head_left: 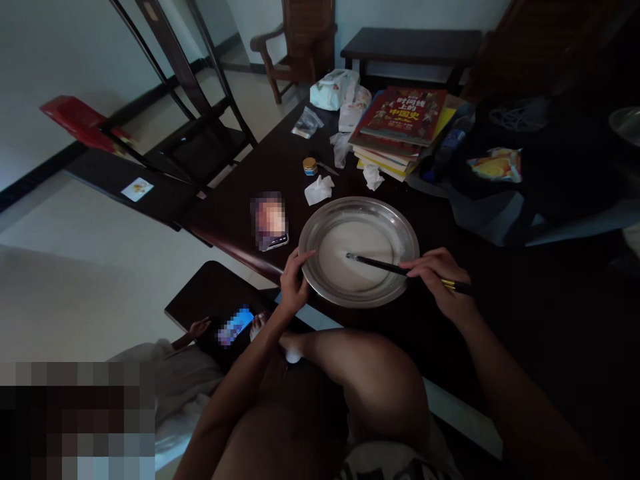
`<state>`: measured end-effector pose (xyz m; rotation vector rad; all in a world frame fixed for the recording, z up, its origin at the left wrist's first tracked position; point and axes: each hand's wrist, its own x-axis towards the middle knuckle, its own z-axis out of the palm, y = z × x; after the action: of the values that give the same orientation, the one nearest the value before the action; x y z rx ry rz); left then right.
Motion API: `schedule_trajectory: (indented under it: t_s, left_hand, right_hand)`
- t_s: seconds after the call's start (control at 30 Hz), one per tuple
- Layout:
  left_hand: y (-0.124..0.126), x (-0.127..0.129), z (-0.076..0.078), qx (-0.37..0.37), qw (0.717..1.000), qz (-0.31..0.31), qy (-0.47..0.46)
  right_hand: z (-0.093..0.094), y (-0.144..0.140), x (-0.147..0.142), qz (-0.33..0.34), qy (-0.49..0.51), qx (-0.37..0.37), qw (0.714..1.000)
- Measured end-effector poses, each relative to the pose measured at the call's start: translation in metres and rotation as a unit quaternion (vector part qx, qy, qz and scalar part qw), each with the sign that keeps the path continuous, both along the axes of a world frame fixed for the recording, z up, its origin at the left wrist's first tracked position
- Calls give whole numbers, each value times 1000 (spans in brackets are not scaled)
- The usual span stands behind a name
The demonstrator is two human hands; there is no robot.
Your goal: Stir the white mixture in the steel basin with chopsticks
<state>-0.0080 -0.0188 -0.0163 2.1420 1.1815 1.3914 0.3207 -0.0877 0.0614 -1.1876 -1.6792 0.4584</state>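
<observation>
Dark, polished wood made up the broad surface that filled the middle of this dim room, seen from the eyes of a person sitting at it with bare legs folded below. Beyond its far edge stood a wooden armchair. At lower left, another person in a pale, loose garment sat close by, one hand next to a blurred, lit screen.

A wide, round metal basin lay flat near the surface's front edge, its bottom pale and cloudy. Behind it, slightly right, rose a stack of books, topped by a red cover with Chinese characters. An orange-and-yellow packet was right of the stack.

The person's left hand had its grip closed on the basin's left rim, fingertips over the edge. The right hand, at the opposite side, pinched a slim black stick with gold bands, which slanted across the rim, its tip inside the basin near the middle.

A phone with a blurred screen lay just left of the basin. Smallest were two crumpled white tissues behind the basin and a gold-lidded jar.
</observation>
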Motion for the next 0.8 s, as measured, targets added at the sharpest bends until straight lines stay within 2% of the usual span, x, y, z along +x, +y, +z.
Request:
schedule_trajectory:
  t_s: [0.13, 0.27, 0.43, 0.63, 0.73, 0.8]
  left_hand:
    - [0, 0, 1, 15, 1000, 3, 14]
    - [1, -1, 1, 11, 999, 11, 29]
    - [1, -2, 0, 7, 1000, 6, 28]
    - [0, -1, 1, 18, 1000, 6, 22]
    - [0, -1, 2, 24, 1000, 4, 19]
    - [0, 0, 2, 28, 999, 3, 17]
  right_hand:
    - [-2, 0, 1, -26, 29, 1, 999]
    - [-2, 0, 0, 4, 9, -3, 1000]
    - [1, 0, -1, -20, 20, 18, 999]
    - [0, 0, -2, 0, -13, -1, 1000]
    - [0, -1, -1, -26, 13, 16, 999]
    - [1, -1, -1, -21, 29, 13, 999]
